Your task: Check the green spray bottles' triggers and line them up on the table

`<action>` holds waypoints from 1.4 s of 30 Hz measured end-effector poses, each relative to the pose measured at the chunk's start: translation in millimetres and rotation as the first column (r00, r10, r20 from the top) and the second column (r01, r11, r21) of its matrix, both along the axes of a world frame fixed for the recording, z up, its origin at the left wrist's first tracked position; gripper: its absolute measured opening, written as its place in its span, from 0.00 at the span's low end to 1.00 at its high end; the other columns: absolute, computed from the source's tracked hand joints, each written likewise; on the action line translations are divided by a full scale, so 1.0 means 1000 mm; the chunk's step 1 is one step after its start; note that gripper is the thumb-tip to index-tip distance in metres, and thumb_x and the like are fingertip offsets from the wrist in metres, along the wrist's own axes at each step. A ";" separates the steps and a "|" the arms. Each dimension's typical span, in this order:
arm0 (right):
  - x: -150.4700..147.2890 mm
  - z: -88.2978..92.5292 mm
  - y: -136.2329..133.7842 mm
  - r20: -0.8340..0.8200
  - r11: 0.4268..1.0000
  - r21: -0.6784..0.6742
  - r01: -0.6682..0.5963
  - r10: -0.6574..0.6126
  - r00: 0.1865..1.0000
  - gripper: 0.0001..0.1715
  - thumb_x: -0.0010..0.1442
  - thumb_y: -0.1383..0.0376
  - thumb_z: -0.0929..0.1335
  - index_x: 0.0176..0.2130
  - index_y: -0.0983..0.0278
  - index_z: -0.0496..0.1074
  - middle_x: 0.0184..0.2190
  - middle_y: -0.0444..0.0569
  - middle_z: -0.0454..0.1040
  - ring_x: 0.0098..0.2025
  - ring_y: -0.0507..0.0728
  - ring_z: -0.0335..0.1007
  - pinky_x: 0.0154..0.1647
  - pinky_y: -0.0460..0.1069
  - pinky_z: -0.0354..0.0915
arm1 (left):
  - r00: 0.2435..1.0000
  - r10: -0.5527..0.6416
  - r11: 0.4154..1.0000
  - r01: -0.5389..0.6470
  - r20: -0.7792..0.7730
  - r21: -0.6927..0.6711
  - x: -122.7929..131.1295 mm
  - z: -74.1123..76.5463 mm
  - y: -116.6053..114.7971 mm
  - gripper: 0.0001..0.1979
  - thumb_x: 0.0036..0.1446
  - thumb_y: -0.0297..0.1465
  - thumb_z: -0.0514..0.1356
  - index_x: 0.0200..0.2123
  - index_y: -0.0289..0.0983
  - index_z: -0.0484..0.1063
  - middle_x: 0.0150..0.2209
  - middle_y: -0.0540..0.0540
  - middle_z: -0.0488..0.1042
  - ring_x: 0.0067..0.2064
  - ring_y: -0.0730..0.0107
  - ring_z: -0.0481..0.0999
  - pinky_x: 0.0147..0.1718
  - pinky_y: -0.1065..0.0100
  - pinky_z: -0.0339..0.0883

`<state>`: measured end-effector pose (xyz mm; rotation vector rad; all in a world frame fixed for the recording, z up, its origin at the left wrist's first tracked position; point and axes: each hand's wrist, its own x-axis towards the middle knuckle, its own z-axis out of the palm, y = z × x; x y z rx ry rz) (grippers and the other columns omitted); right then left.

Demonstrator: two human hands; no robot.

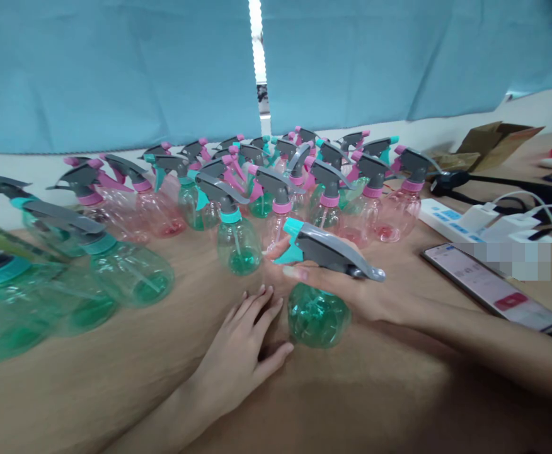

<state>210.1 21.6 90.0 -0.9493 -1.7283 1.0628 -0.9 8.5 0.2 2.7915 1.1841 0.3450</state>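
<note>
My right hand (358,293) is wrapped round the neck of a green spray bottle (319,318), just under its grey and turquoise trigger head (327,246). The neck itself is mostly hidden by the fingers. The bottle is see-through and round-bodied. Palm down on the tabletop, my left hand (238,343) lies with its fingers spread, close to the bottle's left side and holding nothing. Beyond it stands another green spray bottle (239,243) with a turquoise collar.
Several pink and green spray bottles (280,205) crowd the back of the table. More green bottles (132,274) stand at left. On the right are a phone (488,287), a power strip (450,221) with plugs and cables, and an open cardboard box (493,146). A blue cloth (162,69) hangs behind.
</note>
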 end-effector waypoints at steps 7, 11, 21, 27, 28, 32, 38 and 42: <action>-0.005 0.007 -0.001 0.005 0.999 0.039 0.036 -0.036 0.999 0.07 0.56 0.63 0.68 0.37 0.59 0.73 0.36 0.46 0.76 0.40 0.58 0.73 0.39 0.52 0.71 | 1.000 0.003 1.000 -0.003 -0.018 0.004 -0.001 0.001 0.000 0.29 0.64 0.44 0.53 0.62 0.34 0.58 0.64 0.36 0.59 0.64 0.50 0.57 0.59 0.48 0.54; -0.004 -0.001 0.001 0.009 0.998 0.066 0.022 -0.023 1.000 0.08 0.57 0.61 0.68 0.38 0.58 0.73 0.32 0.45 0.75 0.39 0.58 0.72 0.38 0.52 0.70 | 0.999 0.009 1.000 -0.009 -0.043 -0.005 0.000 0.001 0.000 0.29 0.64 0.44 0.54 0.62 0.33 0.59 0.64 0.35 0.59 0.64 0.49 0.57 0.59 0.47 0.54; -0.001 -0.011 0.004 0.030 0.999 0.038 0.038 -0.039 0.999 0.11 0.57 0.60 0.67 0.41 0.61 0.72 0.31 0.45 0.76 0.31 0.56 0.72 0.31 0.50 0.68 | 0.999 0.009 1.000 -0.010 -0.045 -0.010 -0.001 -0.001 0.000 0.29 0.64 0.44 0.53 0.63 0.33 0.58 0.65 0.36 0.57 0.65 0.51 0.55 0.60 0.47 0.52; -0.005 -0.023 0.007 -0.008 0.993 0.081 0.088 -0.088 0.996 0.20 0.55 0.60 0.70 0.48 0.59 0.70 0.33 0.44 0.77 0.34 0.55 0.74 0.33 0.50 0.71 | 1.000 0.012 1.000 -0.012 -0.016 -0.010 0.000 -0.002 0.000 0.29 0.64 0.44 0.54 0.62 0.33 0.59 0.64 0.36 0.58 0.65 0.50 0.56 0.60 0.48 0.52; -0.006 -0.025 0.008 -0.017 0.992 0.088 0.090 -0.089 0.996 0.21 0.55 0.59 0.70 0.49 0.58 0.69 0.34 0.44 0.78 0.34 0.55 0.75 0.33 0.50 0.71 | 1.000 0.014 1.000 -0.014 -0.011 -0.008 0.000 -0.002 0.001 0.29 0.64 0.44 0.55 0.62 0.34 0.60 0.64 0.36 0.59 0.64 0.50 0.57 0.60 0.48 0.52; -0.003 -0.028 0.010 -0.005 0.973 0.163 0.164 -0.165 0.986 0.26 0.50 0.54 0.73 0.46 0.57 0.66 0.29 0.40 0.75 0.28 0.54 0.71 0.28 0.49 0.67 | 1.000 0.023 1.000 -0.023 -0.009 -0.004 0.000 -0.002 0.002 0.28 0.63 0.43 0.56 0.61 0.35 0.60 0.63 0.36 0.60 0.64 0.49 0.57 0.59 0.48 0.54; 0.011 -0.023 -0.005 0.108 0.945 0.241 0.219 -0.251 0.962 0.26 0.46 0.53 0.75 0.40 0.59 0.64 0.32 0.42 0.74 0.32 0.55 0.72 0.32 0.49 0.68 | 1.000 0.026 1.000 -0.026 -0.013 0.002 0.000 -0.004 0.002 0.28 0.63 0.43 0.56 0.62 0.35 0.59 0.64 0.36 0.59 0.64 0.50 0.58 0.59 0.48 0.54; 0.026 -0.023 -0.022 0.194 0.911 0.351 0.215 -0.295 0.935 0.25 0.49 0.55 0.75 0.43 0.59 0.66 0.39 0.45 0.75 0.42 0.58 0.73 0.42 0.51 0.69 | 1.000 0.011 1.000 -0.011 -0.024 0.006 0.001 -0.004 0.004 0.28 0.64 0.42 0.55 0.62 0.34 0.59 0.64 0.36 0.59 0.65 0.51 0.57 0.60 0.48 0.52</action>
